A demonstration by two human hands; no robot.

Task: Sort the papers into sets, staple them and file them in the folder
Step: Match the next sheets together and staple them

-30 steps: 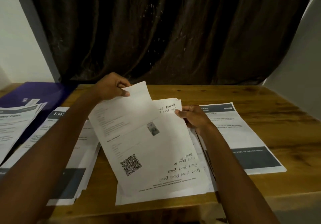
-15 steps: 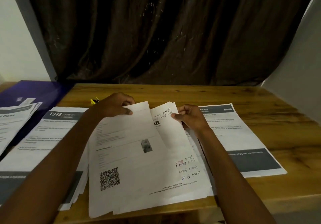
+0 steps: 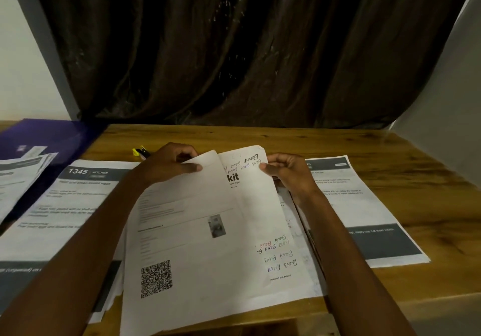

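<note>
We pinched the QR sheet (image 3: 182, 244) by its far corner in our left hand (image 3: 169, 163); our right hand (image 3: 283, 171) gripped the scribbled sheet (image 3: 257, 205) beside it, both running lengthwise toward us.

Two hands (image 3: 169, 165) (image 3: 286, 171), four paper stacks (image 3: 197, 231) (roughly), one purple folder (image 3: 57, 137), one yellow-tipped pen (image 3: 140, 151)
</note>
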